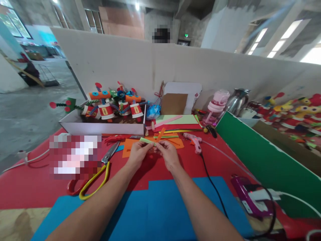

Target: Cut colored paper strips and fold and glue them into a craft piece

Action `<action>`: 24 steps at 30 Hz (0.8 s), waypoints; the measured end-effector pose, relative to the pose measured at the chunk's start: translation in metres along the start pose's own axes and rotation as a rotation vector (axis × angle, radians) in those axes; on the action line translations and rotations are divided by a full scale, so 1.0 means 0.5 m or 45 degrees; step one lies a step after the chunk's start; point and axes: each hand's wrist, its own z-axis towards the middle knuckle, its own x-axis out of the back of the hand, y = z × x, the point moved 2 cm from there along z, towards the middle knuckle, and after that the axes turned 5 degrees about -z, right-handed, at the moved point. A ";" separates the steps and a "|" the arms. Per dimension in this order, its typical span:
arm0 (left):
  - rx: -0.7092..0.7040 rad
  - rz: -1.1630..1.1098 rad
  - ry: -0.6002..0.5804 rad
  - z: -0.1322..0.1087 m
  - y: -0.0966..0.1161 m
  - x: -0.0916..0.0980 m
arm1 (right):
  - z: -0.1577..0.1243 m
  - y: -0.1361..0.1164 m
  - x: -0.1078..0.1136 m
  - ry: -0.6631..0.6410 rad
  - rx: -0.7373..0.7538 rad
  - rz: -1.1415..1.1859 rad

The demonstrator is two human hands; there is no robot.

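Observation:
My left hand (pixel 137 154) pinches a light green paper strip (pixel 146 141) over the middle of the red table. Close beside it, my right hand (pixel 169 154) is closed on the strips where the green one meets an orange paper strip (pixel 161 134) that sticks up between the hands. The fingers partly hide how the two strips join. Orange paper sheets (pixel 127 146) lie under and behind the hands. Scissors with red and yellow handles (pixel 106 170) rest to the left. A pink glue gun (pixel 195 141) lies to the right.
Blue sheets (pixel 160 207) cover the front of the red table (pixel 140 174). A white box (pixel 105 128) of paper-cup figures stands back left, a green-sided box (pixel 260 160) at right. A purple power strip (pixel 250 197) with cords lies front right. A pink bottle (pixel 217 103) stands behind.

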 end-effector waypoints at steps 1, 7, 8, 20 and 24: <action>-0.007 0.035 0.005 0.001 0.000 0.002 | 0.001 0.000 0.002 0.001 0.007 -0.012; -0.068 0.155 -0.016 0.005 -0.001 0.002 | 0.002 -0.008 0.008 -0.020 0.163 -0.209; -0.078 0.155 -0.019 0.005 -0.001 0.001 | 0.002 -0.009 0.008 -0.017 0.164 -0.223; -0.273 0.230 0.003 0.009 0.022 0.008 | 0.013 -0.012 0.022 0.029 0.227 -0.489; -0.287 0.172 0.066 0.016 0.026 0.018 | 0.013 -0.008 0.022 0.049 0.167 -0.432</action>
